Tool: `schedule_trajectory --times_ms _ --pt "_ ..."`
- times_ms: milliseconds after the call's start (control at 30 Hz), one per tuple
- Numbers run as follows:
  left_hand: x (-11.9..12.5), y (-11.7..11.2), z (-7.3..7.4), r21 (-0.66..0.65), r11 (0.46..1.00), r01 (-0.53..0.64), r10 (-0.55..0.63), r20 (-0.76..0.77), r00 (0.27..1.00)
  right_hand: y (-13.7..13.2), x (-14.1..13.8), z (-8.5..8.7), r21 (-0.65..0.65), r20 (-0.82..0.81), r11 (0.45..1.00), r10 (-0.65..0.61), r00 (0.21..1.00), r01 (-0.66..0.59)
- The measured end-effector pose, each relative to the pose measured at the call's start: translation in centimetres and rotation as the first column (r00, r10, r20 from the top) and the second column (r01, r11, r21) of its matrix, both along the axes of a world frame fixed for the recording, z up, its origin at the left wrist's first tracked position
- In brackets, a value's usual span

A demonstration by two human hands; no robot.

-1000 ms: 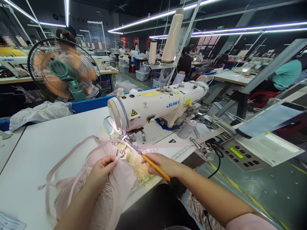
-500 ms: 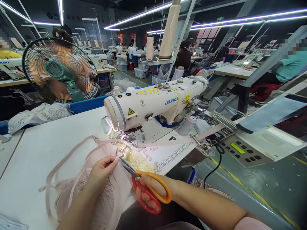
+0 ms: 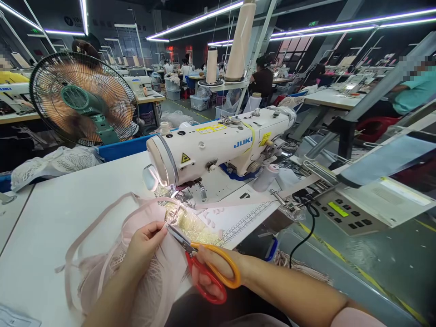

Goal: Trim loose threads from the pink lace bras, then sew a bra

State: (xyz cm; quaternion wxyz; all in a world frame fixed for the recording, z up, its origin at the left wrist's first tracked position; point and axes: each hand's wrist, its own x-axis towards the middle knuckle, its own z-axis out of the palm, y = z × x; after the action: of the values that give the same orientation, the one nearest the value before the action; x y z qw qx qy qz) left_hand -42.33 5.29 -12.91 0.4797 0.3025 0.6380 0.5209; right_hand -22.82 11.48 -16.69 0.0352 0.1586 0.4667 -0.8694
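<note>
My left hand (image 3: 145,243) pinches the edge of a pale pink bra (image 3: 160,281) between thumb and finger. The bra, with lace parts and loose straps, lies in a heap on the white sewing table (image 3: 37,227). My right hand (image 3: 207,268) grips scissors (image 3: 218,261) with one orange and one red handle loop. Their blades point up and left, and the tips meet the fabric right beside my left fingertips. Just beyond stands a white sewing machine (image 3: 218,141), its lamp lighting the needle area. A pink strap or band runs from there to the right.
Small pink scraps (image 3: 211,218) lie by a printed ruler (image 3: 238,231) on the table. A thread cone (image 3: 267,177) stands beside the machine. At the right hangs a control panel (image 3: 344,213); a fan (image 3: 81,97) is at the left. Other people sit at machines behind.
The scissors and my right hand have shifted very slightly left. My left hand keeps its pinch at the same spot, and the bra looks unmoved.
</note>
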Motion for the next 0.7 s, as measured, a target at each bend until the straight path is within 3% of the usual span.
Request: schedule_trajectory --times_ms 133,300,600,700 --pt "-0.1 -0.1 -0.2 -0.003 1.0 0.004 -0.004 0.003 1.0 -0.6 -0.4 -0.6 -0.016 -0.023 0.999 -0.041 0.999 0.041" --pt "0.0 -0.1 -0.1 -0.01 1.0 0.005 -0.005 0.007 1.0 -1.2 -0.7 -0.5 0.06 -0.096 0.992 -0.106 0.99 0.112" --pt "-0.2 -0.2 -0.3 -0.019 1.0 0.014 -0.014 -0.003 1.0 -1.3 -0.8 -0.4 0.096 -0.112 0.988 -0.111 0.988 0.121" --pt "-0.2 -0.2 -0.3 -0.028 0.999 0.019 -0.02 -0.01 1.0 -0.7 -0.3 0.1 0.177 -0.081 0.978 -0.095 0.992 0.108"
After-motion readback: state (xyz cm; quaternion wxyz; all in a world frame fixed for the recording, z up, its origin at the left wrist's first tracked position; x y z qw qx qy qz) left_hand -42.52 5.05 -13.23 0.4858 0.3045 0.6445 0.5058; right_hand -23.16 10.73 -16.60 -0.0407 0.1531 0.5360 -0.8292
